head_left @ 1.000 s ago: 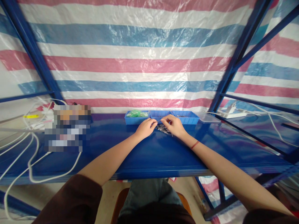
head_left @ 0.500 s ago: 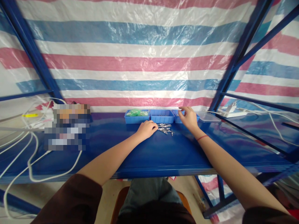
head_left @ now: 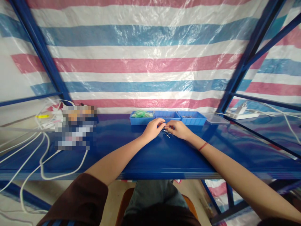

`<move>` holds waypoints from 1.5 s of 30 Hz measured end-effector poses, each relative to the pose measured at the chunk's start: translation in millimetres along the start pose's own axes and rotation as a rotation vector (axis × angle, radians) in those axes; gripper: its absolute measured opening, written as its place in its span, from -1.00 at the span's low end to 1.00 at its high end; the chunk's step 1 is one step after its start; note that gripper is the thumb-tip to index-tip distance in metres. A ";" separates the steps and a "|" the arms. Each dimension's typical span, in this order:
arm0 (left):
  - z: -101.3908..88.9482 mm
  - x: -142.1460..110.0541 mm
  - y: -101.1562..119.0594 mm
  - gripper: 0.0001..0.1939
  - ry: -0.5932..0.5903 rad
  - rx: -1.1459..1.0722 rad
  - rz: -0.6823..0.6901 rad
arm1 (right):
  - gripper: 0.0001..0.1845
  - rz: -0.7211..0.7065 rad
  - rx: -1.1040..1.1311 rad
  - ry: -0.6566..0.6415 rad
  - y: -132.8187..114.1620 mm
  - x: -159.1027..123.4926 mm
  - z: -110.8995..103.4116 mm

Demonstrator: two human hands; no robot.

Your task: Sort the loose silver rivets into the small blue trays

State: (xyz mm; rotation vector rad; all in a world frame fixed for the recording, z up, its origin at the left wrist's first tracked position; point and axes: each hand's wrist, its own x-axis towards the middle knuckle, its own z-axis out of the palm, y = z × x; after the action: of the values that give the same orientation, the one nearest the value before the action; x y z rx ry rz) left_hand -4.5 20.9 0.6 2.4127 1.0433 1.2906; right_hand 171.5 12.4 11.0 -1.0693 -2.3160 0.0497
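A small pile of slim silvery rivets (head_left: 167,135) lies on the blue tabletop, mostly covered by my hands. Just left of and above it, my left hand (head_left: 153,128) is closed with thumb and fingers pinched. Facing it from the right, my right hand (head_left: 178,129) also has its fingers drawn together, partly over the pile. The fingertips of both hands nearly meet; whatever is between them is too small to make out. Behind the hands stand a blue bin with green packets (head_left: 142,114), a middle blue bin (head_left: 168,115) and a right blue bin (head_left: 191,120) holding small metal parts.
A clear plastic lid (head_left: 216,118) lies right of the bins. White cables (head_left: 44,157) loop over the left of the table, near blurred items (head_left: 75,128). A white power strip (head_left: 244,114) sits at the far right. Blue frame posts (head_left: 44,53) rise at both sides.
My right hand has come from over the right bin down and left to the pile, beside my left hand. My left hand's fingers have lifted slightly. The view has shifted slightly.
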 end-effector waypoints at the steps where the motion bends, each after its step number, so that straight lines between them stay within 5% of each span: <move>1: 0.8 0.1 0.7 -0.83 0.020 -0.052 -0.034 | -0.73 0.009 0.017 0.011 -0.5 0.0 0.0; 12: -0.9 0.5 4.6 -0.85 0.070 -0.189 -0.139 | -0.71 0.047 0.151 0.106 0.7 0.2 -0.1; 21: -1.2 1.4 1.0 -0.84 0.086 -0.139 -0.052 | -0.73 0.056 0.200 0.121 0.8 -0.5 2.5; 32: -0.4 3.9 -12.5 -0.90 0.117 -0.094 -0.004 | -0.75 0.113 0.243 0.385 -5.6 1.4 -4.3; 39: 1.0 1.7 -13.3 -0.78 -0.063 0.037 0.014 | -0.72 0.100 0.180 0.448 -11.0 1.7 -10.0; 45: 1.7 -5.9 -13.1 -0.72 -0.258 0.319 0.027 | -0.69 0.299 -0.082 0.826 39.7 -6.0 -35.3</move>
State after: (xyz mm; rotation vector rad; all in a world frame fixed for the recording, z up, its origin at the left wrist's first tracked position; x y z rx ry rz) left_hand -11.7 26.6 -10.5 2.7394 1.2191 0.8386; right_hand 220.2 28.0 26.8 -1.1797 -1.4235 -0.3160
